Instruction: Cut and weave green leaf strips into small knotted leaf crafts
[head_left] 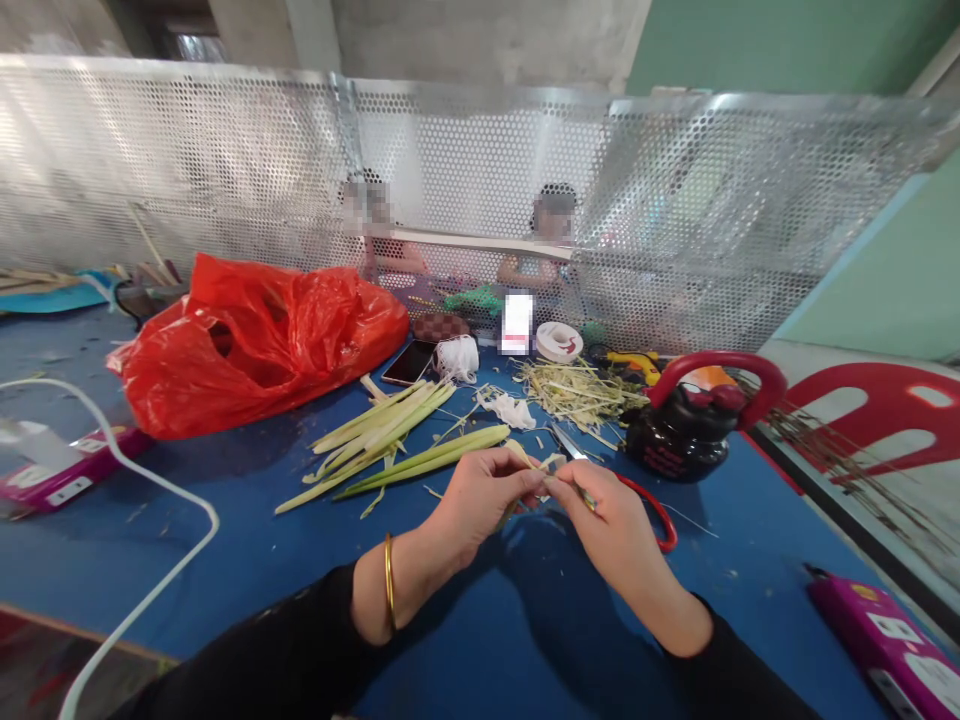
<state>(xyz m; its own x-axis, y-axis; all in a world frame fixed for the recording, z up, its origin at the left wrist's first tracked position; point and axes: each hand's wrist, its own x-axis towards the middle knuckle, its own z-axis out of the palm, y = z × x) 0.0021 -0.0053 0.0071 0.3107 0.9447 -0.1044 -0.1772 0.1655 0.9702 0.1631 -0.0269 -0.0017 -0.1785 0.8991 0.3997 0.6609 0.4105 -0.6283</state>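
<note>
over a blue table (255,560), as the head camera is looking forward and down, two bare hands are meeting near the middle. the left hand (484,495) is pinching a pale plant strip (553,462) between thumb and forefinger, and the right hand (611,515) is gripping the same piece, its thumb and forefinger pressing together almost against the left fingertips. i cannot tell how the lower fingers are curling, since the hands are hiding them. a gold bangle (389,580) is circling the left wrist.

just beyond the left hand, long pale green stalks (382,428) are lying in a loose bundle, their ends fanning out. scissors (664,520) are lying partly under the right hand, red handle showing beside it and blade pointing away; whether the hand is touching them i cannot tell. a crumpled white tissue (510,408) is resting between the stalks and a heap of thin shreds (581,390). behind these, a white roll (559,342) and a ball of white thread (456,357) are sitting near a dark phone (409,362). a red plastic bag (255,340) is slumping at the left, and a black pot (675,440) with a red handle is standing at the right. a perforated metal screen (480,150) is running along the back, with two people showing through it.
</note>
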